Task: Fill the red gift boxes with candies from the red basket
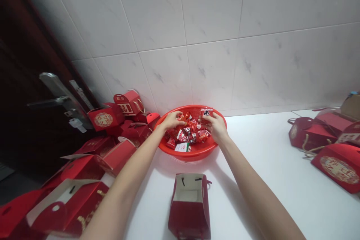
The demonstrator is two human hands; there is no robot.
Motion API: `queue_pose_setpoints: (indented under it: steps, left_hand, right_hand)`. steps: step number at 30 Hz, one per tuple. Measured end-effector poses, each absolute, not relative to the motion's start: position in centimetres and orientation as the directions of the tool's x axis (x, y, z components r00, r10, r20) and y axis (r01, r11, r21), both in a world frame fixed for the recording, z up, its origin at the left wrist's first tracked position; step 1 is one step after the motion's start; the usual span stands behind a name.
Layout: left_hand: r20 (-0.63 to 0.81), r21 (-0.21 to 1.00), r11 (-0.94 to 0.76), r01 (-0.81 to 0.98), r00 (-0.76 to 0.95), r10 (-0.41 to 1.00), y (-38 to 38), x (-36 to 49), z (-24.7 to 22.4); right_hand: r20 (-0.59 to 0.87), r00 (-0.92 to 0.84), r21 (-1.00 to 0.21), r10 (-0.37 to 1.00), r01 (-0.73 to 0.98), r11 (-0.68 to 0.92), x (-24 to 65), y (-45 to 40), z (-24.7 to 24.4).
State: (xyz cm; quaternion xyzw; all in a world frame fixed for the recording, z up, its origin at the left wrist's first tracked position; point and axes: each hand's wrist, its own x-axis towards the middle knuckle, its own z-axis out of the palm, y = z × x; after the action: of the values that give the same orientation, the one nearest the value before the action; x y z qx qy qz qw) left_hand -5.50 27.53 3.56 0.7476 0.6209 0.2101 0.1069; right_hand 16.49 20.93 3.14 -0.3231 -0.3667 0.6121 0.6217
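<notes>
A red plastic basket (194, 155) holds several wrapped candies (184, 135) in red, white and dark wrappers. My left hand (171, 120) reaches over its left rim, thumb and fingers curled about an orange-red wrapped candy (181, 117). At the right side of the basket, my right hand (216, 125) pinches a small red and white packet (207, 112) with a black mark, raised above the pile. Nearer to me stands a dark red gift box (189, 215), its top open and its pale inside showing nothing in it; neither hand touches it.
Several red gift boxes (118, 157) crowd the left side, some stacked, beside a dark door with a metal handle (60, 97). More red boxes (339, 165) with cord handles lie at the right. A tiled wall (213, 71) rises behind the white table (264, 150).
</notes>
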Motion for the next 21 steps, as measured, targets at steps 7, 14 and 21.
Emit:
queue_pose_setpoints:
  steps: [7,14,21]
  left_hand:
    - [0.303,0.285,-0.147,0.947,0.056,0.951,26.7,-5.0,4.4]
    - [0.268,0.144,-0.057,0.988,0.016,0.963,26.3,-4.6,4.6]
    - [0.215,0.159,-0.186,0.97,0.149,0.965,26.1,-4.1,4.8]
  right_hand:
    - [0.056,-0.005,-0.853,0.998,-0.52,0.045,16.5,21.1,3.0]
    - [0.079,-0.011,-0.859,0.997,-0.508,0.063,16.6,21.2,2.9]
    - [0.062,-0.002,-0.861,0.998,-0.507,0.053,16.5,21.2,3.0]
